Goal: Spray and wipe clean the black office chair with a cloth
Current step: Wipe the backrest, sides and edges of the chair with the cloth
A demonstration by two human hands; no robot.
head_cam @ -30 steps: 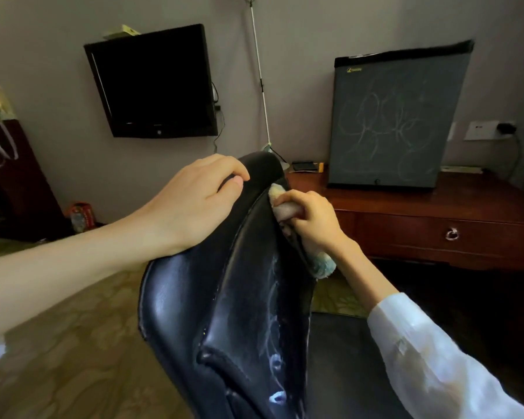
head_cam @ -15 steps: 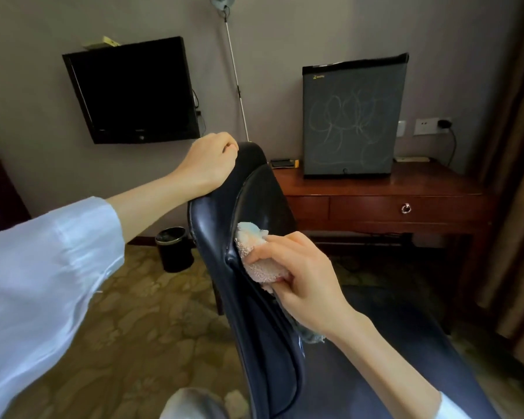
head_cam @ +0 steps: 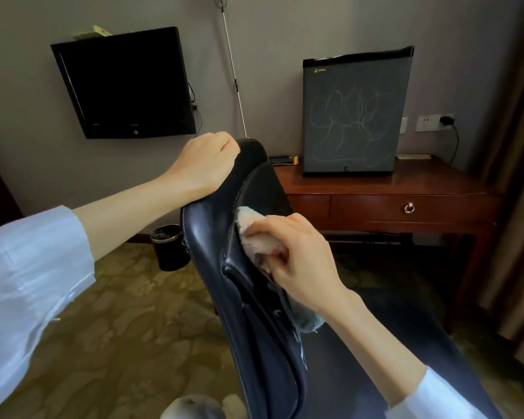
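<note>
The black office chair (head_cam: 254, 297) fills the middle of the view, its shiny backrest seen edge-on and its seat stretching to the lower right. My left hand (head_cam: 204, 164) grips the top edge of the backrest with fingers curled over it. My right hand (head_cam: 297, 258) holds a bunched pale pink and blue cloth (head_cam: 254, 231) and presses it against the front face of the backrest, about a third of the way down. A blue end of the cloth hangs below my wrist. No spray bottle is in view.
A wooden desk (head_cam: 384, 198) with a drawer stands behind the chair, carrying a dark mini fridge (head_cam: 354, 113) scribbled with chalk. A wall-mounted TV (head_cam: 124, 83) hangs at the left. A black waste bin (head_cam: 168, 246) sits on the patterned carpet. Curtains hang at the right.
My right hand has slid the cloth down from the top of the backrest to its upper front face. My left hand has kept its grip on the top edge. The camera has shifted left and back.
</note>
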